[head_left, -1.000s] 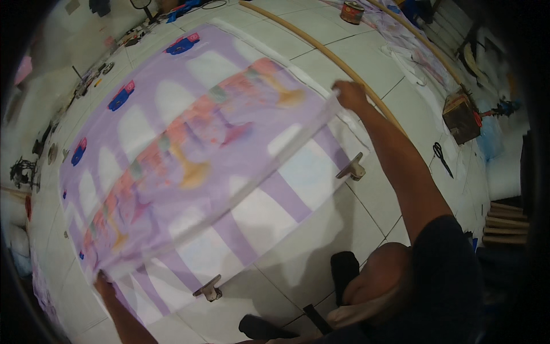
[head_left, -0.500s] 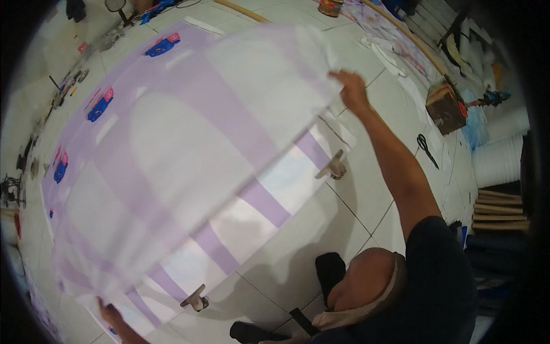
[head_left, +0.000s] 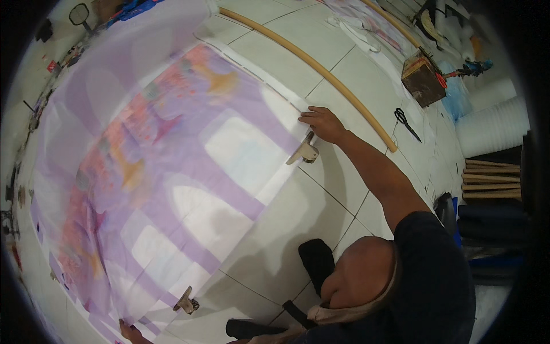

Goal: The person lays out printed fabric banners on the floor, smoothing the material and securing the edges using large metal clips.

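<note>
A large thin printed sheet [head_left: 229, 200], purple and white with arch shapes and a coral and orange band, lies over the floor. Its far part [head_left: 97, 74] shows paler and translucent. Along the near edge sit two metal bulldog clips, one by my right hand [head_left: 303, 151] and one farther left [head_left: 186, 301]. My right hand [head_left: 324, 124] rests with fingers stretched on the sheet's right corner. At the near left corner, my left hand [head_left: 129, 331] has its fingers closed at the sheet's edge; the lower frame edge partly cuts off that arm. Creases run up from there.
A long tan pole [head_left: 321, 71] curves along the floor beyond the right edge. Black scissors [head_left: 407, 125] lie right of it. Farther back are a worn box [head_left: 423, 79] and a white foam roll [head_left: 492, 126]. A racket [head_left: 79, 15] stands far left.
The raised sheet has come down and spread toward me, bringing its coral band into view. My right hand has lowered to the clip's corner. More of the tan pole shows.
</note>
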Available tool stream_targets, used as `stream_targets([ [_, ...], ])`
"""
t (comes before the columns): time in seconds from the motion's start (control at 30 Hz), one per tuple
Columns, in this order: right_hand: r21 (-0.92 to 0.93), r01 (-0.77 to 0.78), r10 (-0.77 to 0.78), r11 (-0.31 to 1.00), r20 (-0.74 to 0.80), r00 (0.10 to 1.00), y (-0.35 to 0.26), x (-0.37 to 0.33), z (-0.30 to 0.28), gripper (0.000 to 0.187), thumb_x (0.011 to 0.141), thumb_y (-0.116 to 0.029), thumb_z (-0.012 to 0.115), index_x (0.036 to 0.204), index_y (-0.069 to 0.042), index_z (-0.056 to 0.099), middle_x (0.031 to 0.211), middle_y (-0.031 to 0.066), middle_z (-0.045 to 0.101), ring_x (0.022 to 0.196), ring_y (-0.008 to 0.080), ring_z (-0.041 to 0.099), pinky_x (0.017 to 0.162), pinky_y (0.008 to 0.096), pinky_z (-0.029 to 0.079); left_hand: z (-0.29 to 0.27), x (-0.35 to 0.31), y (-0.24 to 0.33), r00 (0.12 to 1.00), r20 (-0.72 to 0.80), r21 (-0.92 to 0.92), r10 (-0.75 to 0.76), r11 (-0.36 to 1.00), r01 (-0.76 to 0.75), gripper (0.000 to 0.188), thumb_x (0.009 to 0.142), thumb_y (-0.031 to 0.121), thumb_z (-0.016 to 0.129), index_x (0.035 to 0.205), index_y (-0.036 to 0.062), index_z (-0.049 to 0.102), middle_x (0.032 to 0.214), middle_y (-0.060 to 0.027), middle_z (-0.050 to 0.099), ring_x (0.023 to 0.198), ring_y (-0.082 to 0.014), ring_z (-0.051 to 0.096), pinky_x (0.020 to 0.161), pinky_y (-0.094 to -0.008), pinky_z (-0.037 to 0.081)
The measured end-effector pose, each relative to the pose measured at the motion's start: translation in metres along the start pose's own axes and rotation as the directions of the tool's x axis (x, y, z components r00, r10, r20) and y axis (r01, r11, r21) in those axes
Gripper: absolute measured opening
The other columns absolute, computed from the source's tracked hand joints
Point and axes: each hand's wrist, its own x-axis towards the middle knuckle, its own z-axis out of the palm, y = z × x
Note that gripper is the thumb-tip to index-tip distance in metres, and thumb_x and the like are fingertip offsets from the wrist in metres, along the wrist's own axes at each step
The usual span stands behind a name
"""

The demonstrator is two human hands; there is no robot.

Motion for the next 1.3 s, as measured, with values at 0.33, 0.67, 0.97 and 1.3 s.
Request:
stream_targets([
  [0.33,-0.248,-0.068,0.134,0.966,0.261,0.956,-0.009,-0.019,-0.015,0.044,0.088,-0.008,0.056,0.130,-0.018,0.061,0.140,0.0007,0.055,0.137,0.0302,0.043,0.111,0.0450,0.037,0.024,-0.020,-0.035,0.985,-0.003,0.050,-0.173,0.984,0.173,0.055,0.094,0.029,0.062,0.127,-0.0137,0.052,0.128,-0.0232,0.058,0.113,-0.0332,0.059,0.099,-0.0409,0.047],
  [0.67,0.104,-0.417,0.428,0.903,-0.122,0.895,-0.015,-0.034,-0.011,0.036,0.094,-0.021,0.056,0.129,-0.013,0.060,0.135,0.0159,0.056,0.125,0.0323,0.053,0.102,0.0446,0.045,0.067,-0.150,0.075,0.985,0.013,0.822,0.174,0.559,-0.110,0.055,0.093,0.025,0.065,0.133,-0.0088,0.047,0.129,-0.0263,0.054,0.117,-0.0372,0.056,0.101,-0.0442,0.045],
  [0.97,0.174,-0.371,0.378,0.912,-0.008,0.926,-0.051,-0.022,0.009,0.042,0.096,-0.034,0.053,0.132,-0.013,0.057,0.138,0.0170,0.052,0.126,0.0327,0.051,0.103,0.0487,0.042,0.255,-0.288,0.163,0.186,0.957,0.152,0.224,0.161,-0.975,0.057,0.088,0.032,0.070,0.133,0.0019,0.052,0.133,-0.0306,0.049,0.127,-0.0445,0.046,0.106,-0.0488,0.039],
  [1.3,0.097,-0.298,0.300,0.950,-0.005,0.954,-0.031,-0.027,0.022,0.042,0.098,-0.035,0.050,0.134,-0.014,0.055,0.144,0.0173,0.045,0.132,0.0370,0.043,0.108,0.0542,0.033,0.290,-0.398,0.054,0.740,0.649,0.674,0.175,0.318,-0.667,0.081,0.094,0.058,0.050,0.155,0.0136,0.022,0.156,-0.0324,0.015,0.143,-0.0524,0.018,0.109,-0.0667,0.024],
])
